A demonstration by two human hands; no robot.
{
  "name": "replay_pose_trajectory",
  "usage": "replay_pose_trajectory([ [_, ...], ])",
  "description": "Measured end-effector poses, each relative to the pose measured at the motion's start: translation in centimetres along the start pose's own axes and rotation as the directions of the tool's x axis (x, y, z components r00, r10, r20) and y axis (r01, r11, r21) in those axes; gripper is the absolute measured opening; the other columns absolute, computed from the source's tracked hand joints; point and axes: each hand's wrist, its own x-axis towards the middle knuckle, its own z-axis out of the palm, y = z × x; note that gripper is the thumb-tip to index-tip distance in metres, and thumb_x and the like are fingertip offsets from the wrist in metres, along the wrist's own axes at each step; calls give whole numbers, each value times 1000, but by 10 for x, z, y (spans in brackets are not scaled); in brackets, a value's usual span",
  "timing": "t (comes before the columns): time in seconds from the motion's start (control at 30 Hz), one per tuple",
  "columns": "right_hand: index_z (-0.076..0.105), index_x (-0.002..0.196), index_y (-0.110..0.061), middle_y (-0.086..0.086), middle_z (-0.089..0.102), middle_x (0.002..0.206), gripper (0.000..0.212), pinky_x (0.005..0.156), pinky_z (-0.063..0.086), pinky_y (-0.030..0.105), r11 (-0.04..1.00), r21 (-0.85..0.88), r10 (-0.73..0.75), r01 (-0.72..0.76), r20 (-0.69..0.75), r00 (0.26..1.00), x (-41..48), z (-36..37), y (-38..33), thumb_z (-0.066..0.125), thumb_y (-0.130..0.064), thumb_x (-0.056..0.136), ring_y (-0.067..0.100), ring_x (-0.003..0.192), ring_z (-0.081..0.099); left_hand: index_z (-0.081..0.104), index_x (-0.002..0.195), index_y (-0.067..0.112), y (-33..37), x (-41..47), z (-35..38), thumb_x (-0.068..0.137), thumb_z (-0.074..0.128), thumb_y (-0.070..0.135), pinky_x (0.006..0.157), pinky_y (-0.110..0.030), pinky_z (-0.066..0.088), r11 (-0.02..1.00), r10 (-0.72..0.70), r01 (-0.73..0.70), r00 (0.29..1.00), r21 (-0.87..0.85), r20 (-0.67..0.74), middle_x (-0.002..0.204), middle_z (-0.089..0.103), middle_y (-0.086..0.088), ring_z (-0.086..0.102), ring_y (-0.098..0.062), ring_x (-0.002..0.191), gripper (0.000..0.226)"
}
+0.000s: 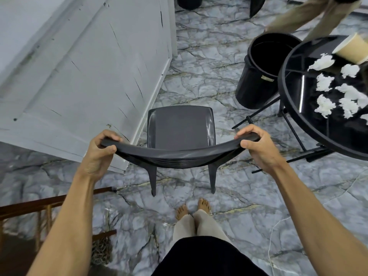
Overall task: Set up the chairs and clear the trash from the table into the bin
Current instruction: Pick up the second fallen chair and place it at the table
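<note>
Both hands (99, 154) around chair backrest (179, 156).

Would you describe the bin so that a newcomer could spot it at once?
Find the round black table on the right, strewn with crumpled white tissues. Beside its far left rim, on the marble floor, stands the bin: a tall black bucket, open-topped, unlike the tan paper cup on the table.

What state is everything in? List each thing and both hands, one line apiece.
Chair: upright on the floor, held by its backrest.
Left hand: grips the backrest's left end.
Right hand: grips the backrest's right end.
Table: standing, trash on top.
Bin: upright, lidless, beside the table.
Tissues: crumpled, scattered on the table.
Paper cup: on the table, cut off by the frame edge.
</note>
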Motion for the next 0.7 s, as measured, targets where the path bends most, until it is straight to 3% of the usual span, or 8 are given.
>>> replay_pose_trajectory([
  [0.17,71,77,-19,1,70,78,36,72,52,24,995,86,-46,48,-27,999,12,-1,-10,91,-28,49,14,76,63,65,84,18,8,11,3,57,89,34,79,-28,41,1000,-8,8,1000,24,3,84,61,0,54,-18,83,39],
  [0.23,69,76,-19,0,69,78,30,71,52,23,993,107,-57,59,-23,998,15,-3,-18,87,-24,52,13,75,63,65,82,20,9,15,8,54,91,40,76,-25,43,999,10,-10,1000,31,3,83,61,1,54,-17,82,42],
  [0.37,65,83,-13,1,69,81,51,75,53,24,986,127,-103,105,-19,994,18,-10,-29,93,-40,50,14,79,64,67,78,25,17,24,23,49,93,46,68,-21,47,999,31,-32,999,29,18,80,62,6,58,-12,77,44],
  [0.5,67,80,-18,5,65,82,35,77,52,29,989,90,-108,116,-86,990,12,-21,-34,88,-24,53,20,80,60,65,80,22,19,33,33,49,94,44,71,-23,46,999,30,-31,999,29,21,82,58,1,56,-15,79,48],
  [0.7,68,81,-19,3,66,81,47,76,54,27,984,97,-134,151,-161,978,-7,-43,-40,94,-42,48,20,79,61,66,80,21,21,55,61,48,94,44,72,-22,47,999,32,-34,997,26,73,82,56,-2,57,-14,78,48],
])
